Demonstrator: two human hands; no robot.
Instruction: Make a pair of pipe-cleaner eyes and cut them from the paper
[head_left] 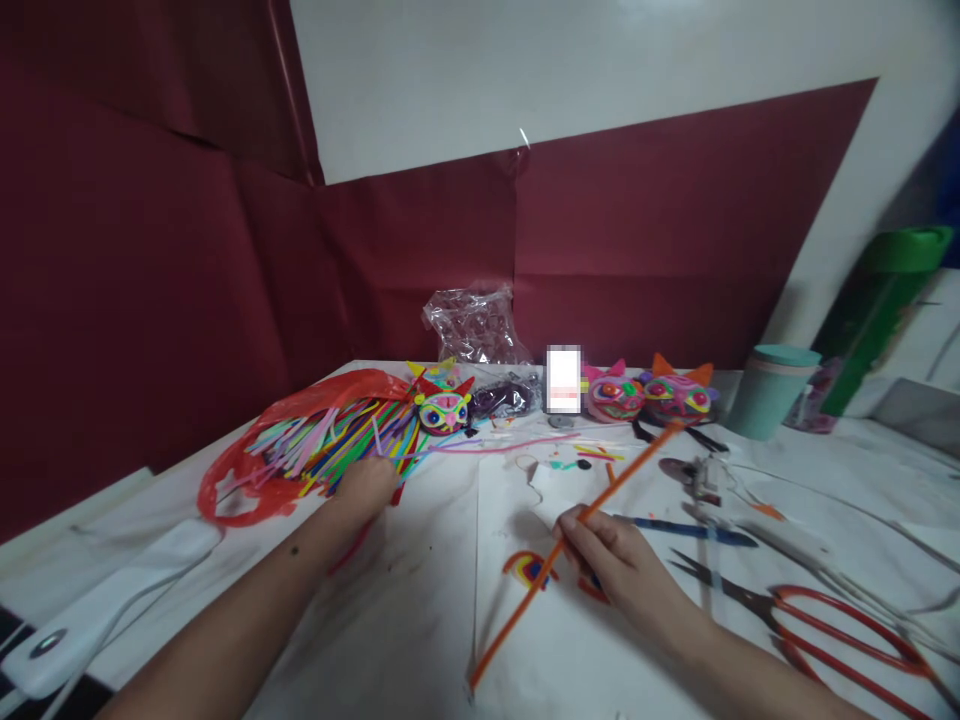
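My right hand (619, 565) is closed in a pinch on a long orange strip (637, 465) that slants from near the table's front up toward the craft faces. My left hand (365, 490) reaches into a bundle of many-coloured strips (337, 440) lying in a red plastic bag (240, 480); its fingers are curled among the strips, and what they grip is hidden. A small red, yellow and blue curled piece (529, 567) lies on the white table (420, 620) just left of my right hand.
Three colourful craft animal faces (444, 405) (613, 395) (679, 393) stand at the back, with a clear plastic bag (472, 325). A teal cup (772, 390) and a green container (877, 315) are at right. Red-handled scissors (825, 620), a blue pen (686, 528) and a white cabled device (97, 610) lie nearby.
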